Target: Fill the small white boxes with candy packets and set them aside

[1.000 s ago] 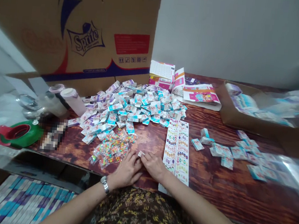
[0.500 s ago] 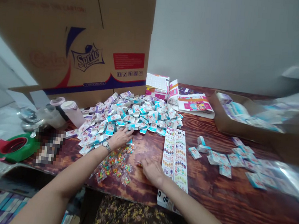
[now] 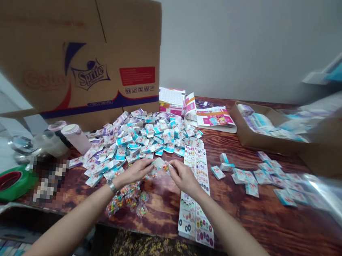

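Observation:
My left hand [image 3: 132, 172] and my right hand [image 3: 182, 176] meet above the wooden table, pinching a small white and teal paper carton [image 3: 159, 164] between them. Its exact shape is partly hidden by my fingers. Just beyond my left hand lies a large heap of similar small cartons [image 3: 142, 141]. Below that hand are clear bags of colourful small items [image 3: 128, 205]. A long printed sticker sheet [image 3: 196, 196] lies beside my right hand, not touched by it.
Flattened cartons [image 3: 260, 178] are spread at the right of the wooden table [image 3: 271, 220]. Behind them stands a cardboard tray [image 3: 259, 131] of cartons. A large Sprite cardboard box [image 3: 75, 48] rises at the back left, near a plastic bottle [image 3: 74, 137] and a green tape dispenser [image 3: 6, 186].
My left hand has come back from the heap toward the middle. Both hands now hold a small carton together, and the view has shifted slightly.

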### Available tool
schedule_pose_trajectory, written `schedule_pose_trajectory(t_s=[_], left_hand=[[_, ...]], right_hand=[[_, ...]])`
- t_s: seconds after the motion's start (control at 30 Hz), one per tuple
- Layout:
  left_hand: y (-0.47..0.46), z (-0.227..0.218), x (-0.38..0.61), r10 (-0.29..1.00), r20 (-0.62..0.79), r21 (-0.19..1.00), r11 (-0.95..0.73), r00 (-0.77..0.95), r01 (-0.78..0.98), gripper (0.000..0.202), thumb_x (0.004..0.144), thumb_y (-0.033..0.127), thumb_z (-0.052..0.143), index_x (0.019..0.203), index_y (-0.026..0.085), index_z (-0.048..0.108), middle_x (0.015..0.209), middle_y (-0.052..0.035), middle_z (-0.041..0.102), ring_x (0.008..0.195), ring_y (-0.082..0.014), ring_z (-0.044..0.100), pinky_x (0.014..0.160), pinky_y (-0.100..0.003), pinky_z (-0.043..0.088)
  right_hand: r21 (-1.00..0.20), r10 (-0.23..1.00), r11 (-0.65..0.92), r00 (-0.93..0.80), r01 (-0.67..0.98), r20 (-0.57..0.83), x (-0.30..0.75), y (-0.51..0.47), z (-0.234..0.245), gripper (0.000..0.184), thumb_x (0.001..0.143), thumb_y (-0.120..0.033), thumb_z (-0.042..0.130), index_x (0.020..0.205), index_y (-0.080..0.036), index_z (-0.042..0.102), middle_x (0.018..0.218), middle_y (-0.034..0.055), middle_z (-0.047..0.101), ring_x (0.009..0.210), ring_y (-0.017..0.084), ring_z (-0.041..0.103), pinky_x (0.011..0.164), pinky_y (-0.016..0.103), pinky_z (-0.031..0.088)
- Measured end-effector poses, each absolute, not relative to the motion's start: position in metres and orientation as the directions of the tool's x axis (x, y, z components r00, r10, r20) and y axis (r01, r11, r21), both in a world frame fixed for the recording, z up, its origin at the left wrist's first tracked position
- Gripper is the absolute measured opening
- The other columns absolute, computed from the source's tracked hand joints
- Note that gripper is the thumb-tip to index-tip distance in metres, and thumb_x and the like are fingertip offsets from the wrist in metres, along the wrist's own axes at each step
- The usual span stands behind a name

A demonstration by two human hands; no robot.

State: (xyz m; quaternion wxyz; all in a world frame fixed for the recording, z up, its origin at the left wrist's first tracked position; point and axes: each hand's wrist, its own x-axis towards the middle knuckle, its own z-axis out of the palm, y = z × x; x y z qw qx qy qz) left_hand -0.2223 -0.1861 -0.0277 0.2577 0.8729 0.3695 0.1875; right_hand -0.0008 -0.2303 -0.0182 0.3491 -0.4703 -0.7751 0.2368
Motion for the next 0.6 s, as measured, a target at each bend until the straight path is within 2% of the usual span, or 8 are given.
schedule_pose_trajectory(t_s=[0.07, 0.13, 0.23, 0.4, 0.5, 0.6], left_hand=[[-0.203, -0.023, -0.215, 0.763, 0.128, 0.780, -0.472, 0.634, 0.411, 0.033, 0.093, 0.034, 0.037, 0.117, 0.022, 0.055, 0.109, -0.0061, 0.062, 0.097, -0.0186, 0.057, 0.086, -0.029, 0.043], [-0.216, -0.020, -0.210, 0.778, 0.145, 0.855, -0.409, 0.611, 0.319, 0.036, 0.091, 0.034, 0.042, 0.123, 0.024, 0.053, 0.116, -0.0060, 0.061, 0.108, -0.0210, 0.054, 0.095, -0.033, 0.039], [-0.225, -0.016, -0.207, 0.782, 0.174, 0.869, -0.408, 0.599, 0.279, 0.037, 0.089, 0.033, 0.045, 0.125, 0.026, 0.052, 0.122, -0.0049, 0.059, 0.116, -0.0226, 0.050, 0.101, -0.035, 0.034], [-0.227, -0.007, -0.209, 0.773, 0.193, 0.839, -0.450, 0.604, 0.307, 0.038, 0.089, 0.032, 0.047, 0.126, 0.027, 0.052, 0.125, -0.0051, 0.057, 0.115, -0.0224, 0.051, 0.099, -0.035, 0.037], [-0.225, 0.000, -0.212, 0.754, 0.197, 0.810, -0.486, 0.626, 0.330, 0.035, 0.087, 0.032, 0.051, 0.121, 0.026, 0.057, 0.120, -0.0058, 0.061, 0.110, -0.0227, 0.054, 0.096, -0.035, 0.039], [-0.223, 0.003, -0.213, 0.738, 0.126, 0.841, -0.434, 0.662, 0.323, 0.030, 0.085, 0.034, 0.054, 0.112, 0.023, 0.063, 0.106, -0.0057, 0.066, 0.094, -0.0209, 0.060, 0.084, -0.030, 0.045]], right_hand=[[-0.668, 0.889, 0.458, -0.309, 0.587, 0.338, 0.001, -0.229, -0.017, 0.014, 0.088, -0.020, 0.042, 0.089, -0.018, 0.055, 0.077, 0.0022, 0.059, 0.069, 0.014, 0.054, 0.063, 0.023, 0.038], [-0.627, 0.889, 0.457, -0.311, 0.630, 0.335, 0.001, -0.229, -0.019, 0.012, 0.087, -0.019, 0.044, 0.088, -0.018, 0.056, 0.078, 0.0027, 0.060, 0.069, 0.014, 0.054, 0.063, 0.024, 0.038], [-0.568, 0.891, 0.452, -0.328, 0.688, 0.313, 0.001, -0.231, -0.021, 0.011, 0.087, -0.018, 0.045, 0.088, -0.017, 0.056, 0.080, 0.0041, 0.061, 0.071, 0.015, 0.055, 0.064, 0.024, 0.038], [-0.532, 0.876, 0.481, -0.414, 0.697, 0.249, 0.001, -0.233, -0.012, 0.011, 0.085, -0.017, 0.048, 0.082, -0.015, 0.058, 0.076, 0.0048, 0.061, 0.067, 0.015, 0.054, 0.060, 0.024, 0.035], [-0.626, 0.843, 0.474, -0.526, 0.620, 0.117, 0.006, -0.230, -0.003, 0.012, 0.083, -0.019, 0.050, 0.077, -0.015, 0.059, 0.065, 0.0001, 0.058, 0.057, 0.012, 0.050, 0.054, 0.023, 0.033], [-0.832, 0.751, 0.325, -0.658, 0.450, -0.062, 0.013, -0.226, 0.000, 0.014, 0.083, -0.025, 0.051, 0.077, -0.016, 0.059, 0.061, -0.0033, 0.054, 0.052, 0.009, 0.048, 0.049, 0.020, 0.033]])
